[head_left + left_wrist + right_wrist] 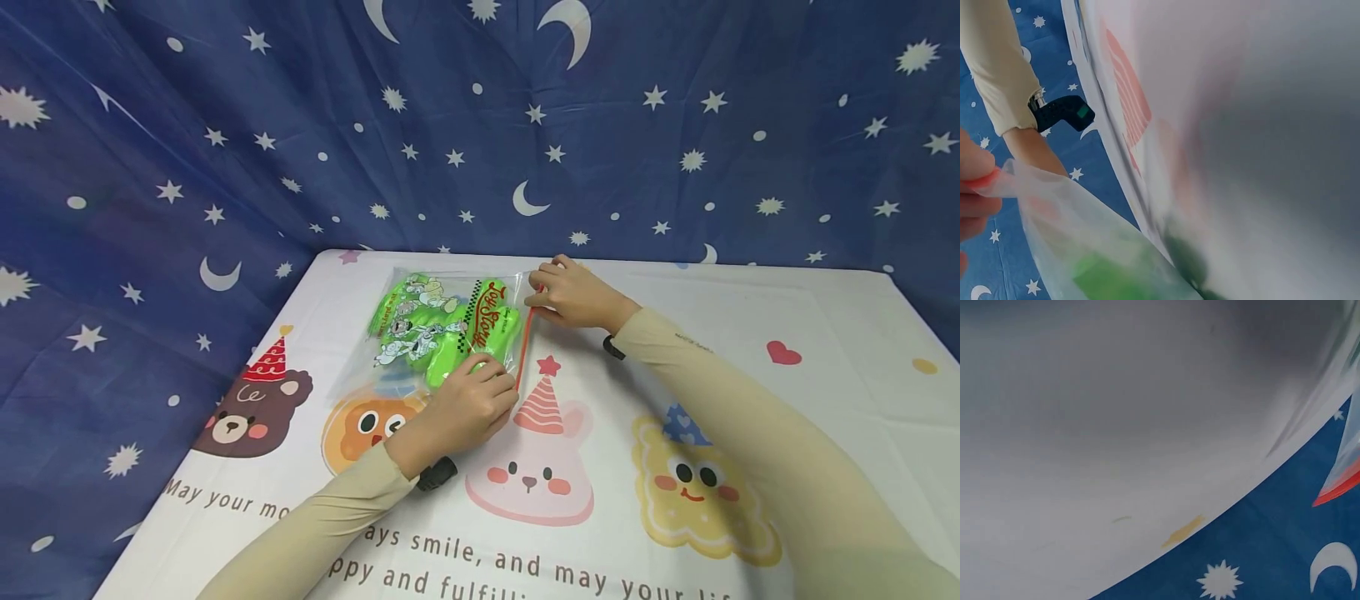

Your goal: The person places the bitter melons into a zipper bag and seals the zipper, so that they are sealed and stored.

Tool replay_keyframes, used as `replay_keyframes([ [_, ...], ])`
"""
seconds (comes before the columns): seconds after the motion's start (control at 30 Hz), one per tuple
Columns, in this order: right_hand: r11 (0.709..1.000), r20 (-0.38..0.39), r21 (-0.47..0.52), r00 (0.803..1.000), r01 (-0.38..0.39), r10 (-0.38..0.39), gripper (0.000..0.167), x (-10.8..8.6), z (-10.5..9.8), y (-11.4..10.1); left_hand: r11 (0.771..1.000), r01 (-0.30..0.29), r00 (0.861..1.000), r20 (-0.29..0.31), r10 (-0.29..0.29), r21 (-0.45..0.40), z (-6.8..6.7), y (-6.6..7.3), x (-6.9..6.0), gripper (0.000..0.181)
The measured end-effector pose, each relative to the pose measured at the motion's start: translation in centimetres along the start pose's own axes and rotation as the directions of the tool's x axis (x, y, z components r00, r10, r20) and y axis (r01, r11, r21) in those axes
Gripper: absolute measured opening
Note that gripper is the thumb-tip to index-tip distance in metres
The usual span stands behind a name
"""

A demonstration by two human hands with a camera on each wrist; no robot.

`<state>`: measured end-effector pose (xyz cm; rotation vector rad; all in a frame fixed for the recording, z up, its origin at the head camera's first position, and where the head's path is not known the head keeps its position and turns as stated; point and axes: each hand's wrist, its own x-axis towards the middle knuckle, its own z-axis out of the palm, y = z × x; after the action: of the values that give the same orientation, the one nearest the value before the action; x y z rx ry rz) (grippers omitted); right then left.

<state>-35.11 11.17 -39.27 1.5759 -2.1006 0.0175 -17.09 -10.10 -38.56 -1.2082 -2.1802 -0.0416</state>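
A clear zip bag (360, 358) lies on the table, holding a bright green item (442, 367) printed with cartoon figures and "Toy Story" lettering. What kind of item it is cannot be told. Along the bag's right edge runs a red strip (524, 346). My left hand (468, 408) pinches the near end of that edge, seen close up as fingers (975, 159) on the red strip in the left wrist view. At the far end, my right hand (573, 296) pinches the same edge. The right wrist view catches only a red corner (1338, 490) of the bag, no fingers.
A white tablecloth (660, 350) with cartoon prints and lettering covers the table. Behind and to the left hangs a blue curtain (480, 133) with stars and moons. Dark wrist camera mounts (437, 475) sit under both wrists.
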Motion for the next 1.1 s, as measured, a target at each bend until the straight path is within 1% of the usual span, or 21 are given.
replay_keyframes([
  [0.27,0.994,0.022,-0.071,0.996,-0.082,0.084,0.012,0.0,0.3,1.3,0.998,-0.060,0.998,0.036,0.059,0.008,0.4,0.2,0.1,0.003],
  [0.53,0.983,0.044,-0.116,0.988,-0.144,0.150,0.014,-0.1,0.5,2.1,0.996,-0.092,0.995,0.047,0.091,0.008,1.0,0.6,0.1,0.005],
  [0.8,0.963,0.098,-0.139,0.964,-0.232,0.247,0.016,-0.3,0.6,2.8,0.995,-0.101,0.992,0.073,0.102,-0.023,1.4,0.8,0.2,0.006],
  [1.0,0.954,0.103,-0.158,0.957,-0.254,0.272,0.017,-0.5,0.6,3.3,0.993,-0.110,0.990,0.082,0.113,-0.035,1.4,0.9,0.3,0.007],
  [1.1,0.954,0.105,-0.154,0.956,-0.258,0.275,0.017,-0.4,0.5,3.3,0.995,-0.099,0.990,0.099,0.102,-0.034,1.4,0.9,0.3,0.007],
])
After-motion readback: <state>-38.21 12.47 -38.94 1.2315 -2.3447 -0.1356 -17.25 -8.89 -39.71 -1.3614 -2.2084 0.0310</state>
